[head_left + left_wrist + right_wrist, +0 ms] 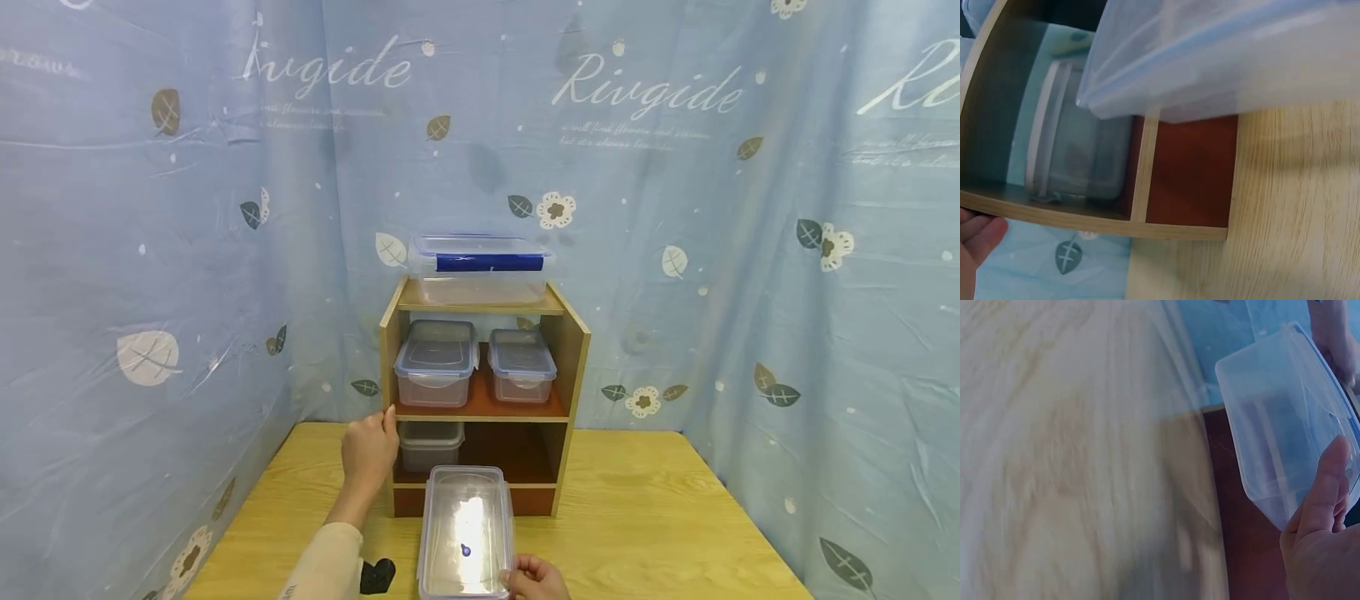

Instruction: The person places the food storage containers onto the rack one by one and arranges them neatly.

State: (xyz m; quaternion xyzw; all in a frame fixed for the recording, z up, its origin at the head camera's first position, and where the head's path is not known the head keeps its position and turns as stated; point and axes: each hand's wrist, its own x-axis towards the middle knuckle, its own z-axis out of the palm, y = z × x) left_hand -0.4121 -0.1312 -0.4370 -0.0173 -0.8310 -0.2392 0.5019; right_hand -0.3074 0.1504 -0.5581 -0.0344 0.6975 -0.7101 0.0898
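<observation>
My right hand point(534, 577) grips the near right corner of a clear lidded container point(467, 525), held low over the table just in front of the wooden shelf unit point(572, 367). In the right wrist view the thumb point(1322, 494) lies along the container's point(1279, 437) side. My left hand point(371, 446) rests against the outside of the shelf's left panel, fingertips at the level of the middle board. The left wrist view shows a fingertip point(979, 237) by the panel edge point(1104, 219), the held container point(1229, 56) above, and another container point(1079, 156) inside the bottom compartment.
A large container with a blue band point(480, 271) sits on top of the shelf. Two smaller ones point(437, 362) point(522, 365) stand on the middle board, and one point(430, 443) at the bottom left. The wooden table point(637, 517) is walled by a blue patterned curtain point(750, 250).
</observation>
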